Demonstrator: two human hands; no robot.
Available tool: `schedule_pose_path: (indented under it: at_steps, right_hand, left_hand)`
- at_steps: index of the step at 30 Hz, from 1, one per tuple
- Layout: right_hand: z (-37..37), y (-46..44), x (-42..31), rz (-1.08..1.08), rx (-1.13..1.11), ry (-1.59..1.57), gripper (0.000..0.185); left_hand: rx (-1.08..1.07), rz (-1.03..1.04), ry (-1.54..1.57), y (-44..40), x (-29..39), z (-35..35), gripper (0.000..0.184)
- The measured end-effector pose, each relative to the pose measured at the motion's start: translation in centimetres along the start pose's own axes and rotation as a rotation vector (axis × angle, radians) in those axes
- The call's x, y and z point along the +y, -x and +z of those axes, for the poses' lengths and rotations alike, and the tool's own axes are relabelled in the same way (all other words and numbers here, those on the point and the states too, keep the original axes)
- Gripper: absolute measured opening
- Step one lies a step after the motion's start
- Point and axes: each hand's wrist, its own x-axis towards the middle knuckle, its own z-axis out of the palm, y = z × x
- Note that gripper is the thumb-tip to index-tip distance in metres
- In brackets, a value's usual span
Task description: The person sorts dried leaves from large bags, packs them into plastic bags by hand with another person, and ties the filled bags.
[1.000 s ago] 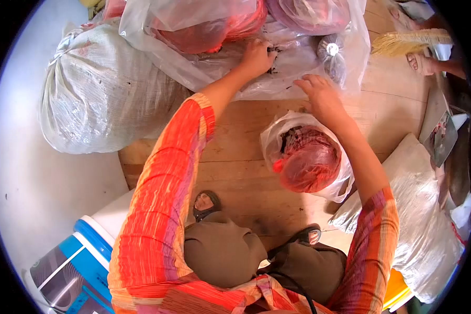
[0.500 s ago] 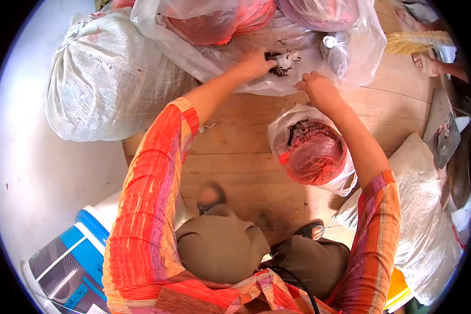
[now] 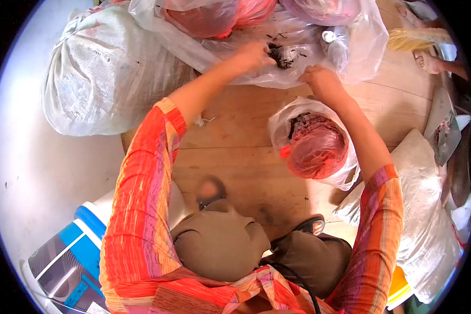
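Observation:
A clear plastic sheet or bag [image 3: 246,77] is spread on the wooden floor, with a small heap of dark, shrivelled pieces [image 3: 283,64] and crumpled clear plastic on it. My left hand [image 3: 254,55] is at the left side of the heap, thumb and fingers apart; slight blur hides finer detail. At the sheet's near edge, my right hand [image 3: 319,79] has its fingertips pinched together on the plastic. Just below my right forearm stands a clear bag [image 3: 322,149] with a red inner bag and dark pieces in it.
Filled red bags [image 3: 209,18] and a knotted clear bag [image 3: 337,49] rest on the sheet. A big woven sack [image 3: 110,78] stands left, another sack [image 3: 424,209] right. A paint bucket [image 3: 68,256] is at lower left. Near a broom [image 3: 416,39] is another person's foot [image 3: 426,63].
My left hand has shifted slightly left and up from the dark pieces, showing more of the heap. My right hand has moved a little up and right. The view has shifted slightly.

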Motion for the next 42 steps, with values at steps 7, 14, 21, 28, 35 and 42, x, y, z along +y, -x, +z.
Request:
schedule_pose_path:
  at_steps: [7, 14, 21, 28, 35, 42]
  right_hand:
    - [0.3, -1.0, 0.7, 0.101, 0.025, -0.067, 0.024]
    - [-0.4, -1.4, 0.0, 0.190, -0.066, -0.201, 0.018]
    - [-0.1, -1.6, 0.6, 0.175, -0.161, -0.224, 0.021]
    - [0.7, -3.3, 1.3, -0.108, -0.069, -0.137, 0.026]
    - [0.0, -1.8, -0.1, 0.064, -0.126, -0.115, 0.031]
    - [-0.6, -1.4, -0.5, 0.191, -0.136, -0.169, 0.022]
  left_hand:
    - [0.105, 0.015, -0.051, -1.1, 2.1, 3.4, 0.090]
    - [0.276, 0.074, -0.165, -2.5, -1.3, 5.5, 0.055]
    - [0.230, 0.016, 0.202, -4.2, -3.3, 3.9, 0.029]
    - [0.290, 0.054, 0.361, -6.3, -3.2, 1.3, 0.027]
    - [-0.004, 0.239, -0.084, -1.0, 0.6, -0.6, 0.026]
    - [0.258, 0.534, -0.208, -2.4, -3.1, 2.5, 0.021]
